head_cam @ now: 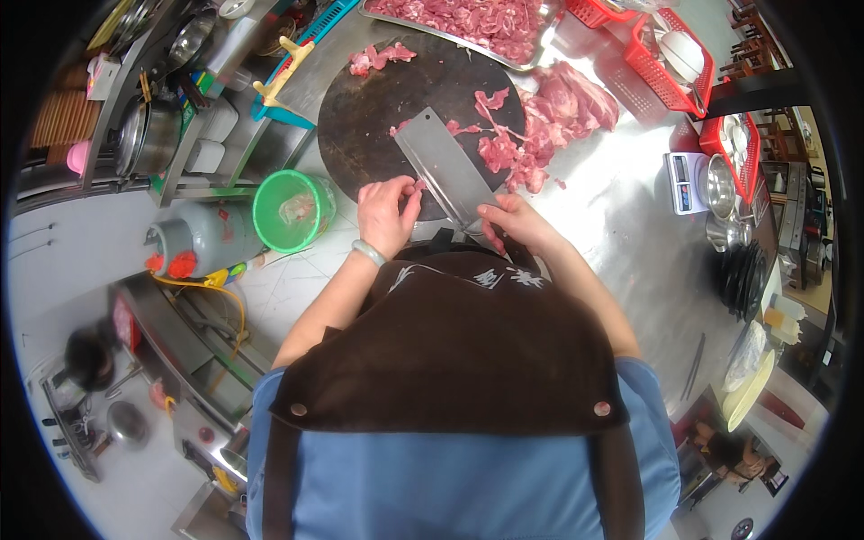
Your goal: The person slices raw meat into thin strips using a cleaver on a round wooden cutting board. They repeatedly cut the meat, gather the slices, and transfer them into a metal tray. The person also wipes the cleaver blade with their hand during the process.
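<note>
A cleaver with a broad metal blade lies over the near part of a round dark chopping board. My right hand grips it at the handle end. My left hand is at the board's near edge, left of the blade, its thumb and forefinger pinching a small scrap of meat. Ragged raw meat pieces lie on the board's right side and over its edge, next to a larger chunk of meat on the metal table. A few trimmings lie at the board's far left.
Beyond the board stands a metal tray of cut meat. A lined green bin is on the floor at left, near a gas cylinder. On the table at right are red baskets of dishes, a digital scale and steel bowls.
</note>
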Tool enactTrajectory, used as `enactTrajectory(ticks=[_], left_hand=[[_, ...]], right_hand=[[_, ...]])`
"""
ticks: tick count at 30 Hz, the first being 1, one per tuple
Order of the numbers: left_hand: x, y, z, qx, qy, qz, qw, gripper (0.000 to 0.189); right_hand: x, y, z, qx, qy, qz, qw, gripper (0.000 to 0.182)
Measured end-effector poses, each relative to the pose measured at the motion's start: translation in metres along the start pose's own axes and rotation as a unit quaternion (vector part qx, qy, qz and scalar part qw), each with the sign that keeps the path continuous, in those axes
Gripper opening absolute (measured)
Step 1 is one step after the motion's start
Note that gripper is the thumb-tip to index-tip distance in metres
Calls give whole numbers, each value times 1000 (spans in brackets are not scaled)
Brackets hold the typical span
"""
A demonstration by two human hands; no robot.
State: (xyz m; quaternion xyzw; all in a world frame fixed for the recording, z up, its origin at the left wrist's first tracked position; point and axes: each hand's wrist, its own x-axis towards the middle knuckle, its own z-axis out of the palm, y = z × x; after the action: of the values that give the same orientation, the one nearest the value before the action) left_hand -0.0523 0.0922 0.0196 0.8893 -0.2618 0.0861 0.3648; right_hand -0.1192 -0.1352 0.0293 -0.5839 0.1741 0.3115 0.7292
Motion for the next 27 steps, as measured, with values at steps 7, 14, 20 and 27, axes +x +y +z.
enactTrajectory(ticks=[7, 14, 20, 27], left_hand=[[8, -7, 4, 68, -32, -1, 997, 16], [27, -11, 8, 91, -14, -70, 993, 57], [41, -17, 31, 223, -120, -33, 967, 64], [39, -22, 34, 247, -143, -19, 958, 60]], right_hand=[[5, 10, 7, -195, 174, -6, 965, 36], [3, 7, 16, -249, 206, 4, 946, 41], [8, 20, 15, -340, 232, -6, 911, 38], [3, 17, 17, -355, 231, -12, 906, 38]])
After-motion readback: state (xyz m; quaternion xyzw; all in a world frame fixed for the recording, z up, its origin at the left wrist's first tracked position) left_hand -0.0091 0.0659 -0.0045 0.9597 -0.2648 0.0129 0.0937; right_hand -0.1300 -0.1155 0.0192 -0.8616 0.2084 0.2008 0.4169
